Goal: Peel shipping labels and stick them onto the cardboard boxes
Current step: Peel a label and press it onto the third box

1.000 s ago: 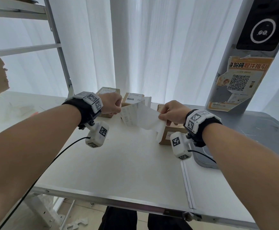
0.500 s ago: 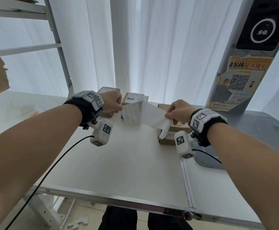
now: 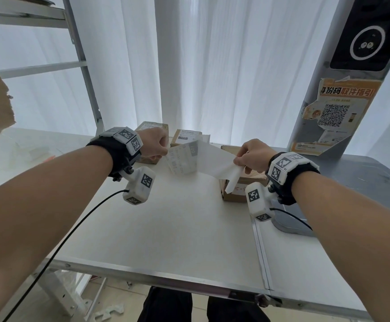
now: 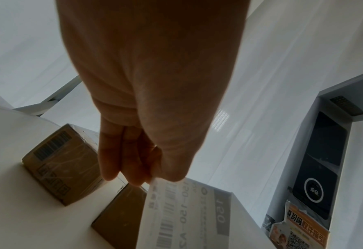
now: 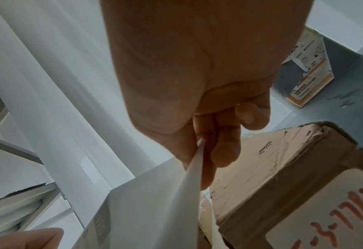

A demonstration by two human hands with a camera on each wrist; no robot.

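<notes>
Above the white table my left hand pinches the edge of a printed shipping label, seen close in the left wrist view as label under my left hand. My right hand pinches the white backing paper, which is pulled partly away from the label; the right wrist view has the backing paper and my right hand. Three cardboard boxes stand behind: a left box, a middle box with a label on top, and a right box under my right hand.
A metal shelf frame rises at the back left, with white curtains behind the table. A grey pillar with an orange QR poster and a black screen stands at the back right. A grey device lies near my right wrist.
My hands have moved apart and slightly upward. More of the backing paper is separated from the label, which is now stretched out between both hands.
</notes>
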